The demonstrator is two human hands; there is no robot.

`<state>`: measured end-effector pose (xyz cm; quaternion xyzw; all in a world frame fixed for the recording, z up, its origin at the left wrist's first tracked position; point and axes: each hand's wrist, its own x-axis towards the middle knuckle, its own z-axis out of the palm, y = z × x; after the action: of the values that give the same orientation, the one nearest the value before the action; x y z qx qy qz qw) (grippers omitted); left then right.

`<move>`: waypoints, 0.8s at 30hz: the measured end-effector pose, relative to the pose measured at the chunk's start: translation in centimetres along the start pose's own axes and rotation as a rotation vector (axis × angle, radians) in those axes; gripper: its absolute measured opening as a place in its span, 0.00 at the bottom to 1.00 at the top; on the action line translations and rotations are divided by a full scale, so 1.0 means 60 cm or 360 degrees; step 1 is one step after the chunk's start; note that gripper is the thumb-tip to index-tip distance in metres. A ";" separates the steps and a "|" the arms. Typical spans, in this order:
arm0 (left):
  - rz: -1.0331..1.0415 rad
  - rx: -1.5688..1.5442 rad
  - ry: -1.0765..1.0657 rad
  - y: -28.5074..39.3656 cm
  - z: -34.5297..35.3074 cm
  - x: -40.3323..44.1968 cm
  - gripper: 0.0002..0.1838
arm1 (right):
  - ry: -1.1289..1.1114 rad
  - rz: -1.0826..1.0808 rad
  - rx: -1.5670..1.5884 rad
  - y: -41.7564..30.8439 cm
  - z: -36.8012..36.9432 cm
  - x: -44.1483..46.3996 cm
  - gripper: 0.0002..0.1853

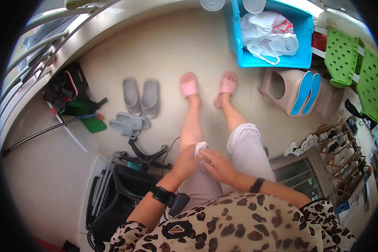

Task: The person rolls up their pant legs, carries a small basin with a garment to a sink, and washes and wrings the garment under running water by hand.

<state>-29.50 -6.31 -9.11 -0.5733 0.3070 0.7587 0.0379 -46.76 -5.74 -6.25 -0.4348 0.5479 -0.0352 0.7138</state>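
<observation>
Lower centre: left hand (188, 163) and right hand (218, 166), fingers of both curled closed, grip white cloth (200, 148). Upper centre: pink slippers (189, 85). Upper right: blue bin (275, 63).

Bright room, soft shadows; curved, dark edges, perhaps slightly blurred.

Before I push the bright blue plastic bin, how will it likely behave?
The bin looks stiff, given its straight walls and rim. It may be light for its size, since mostly crumpled white plastic bags show inside, though they could hide something heavier.
</observation>
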 end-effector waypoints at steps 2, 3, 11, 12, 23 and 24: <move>0.0117 0.0383 0.0179 0.020 0.002 -0.012 0.20 | -0.0022 0.0228 0.0169 0.025 0.019 -0.004 0.17; 0.0129 0.0430 0.0216 0.025 0.008 -0.017 0.21 | -0.0009 0.0301 0.0188 0.027 0.021 -0.004 0.15; 0.0082 0.0822 0.0062 0.031 -0.025 -0.061 0.22 | 0.0256 0.0467 0.0368 0.081 0.057 -0.016 0.08; 0.0002 0.0882 -0.0059 0.052 -0.036 -0.063 0.21 | 0.0264 0.0538 0.0410 0.074 0.055 -0.014 0.09; -0.0319 0.0518 0.0123 0.010 -0.028 -0.069 0.19 | 0.0202 0.0973 0.0838 0.036 0.030 -0.011 0.12; -0.0356 0.0493 0.0086 0.006 -0.029 -0.067 0.18 | 0.0232 0.1039 0.0916 0.030 0.028 -0.011 0.12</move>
<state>-26.80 -6.29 -5.65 -0.6113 0.3552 0.6779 0.2016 -46.41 -3.27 -6.93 -0.0189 0.6733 0.0106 0.7391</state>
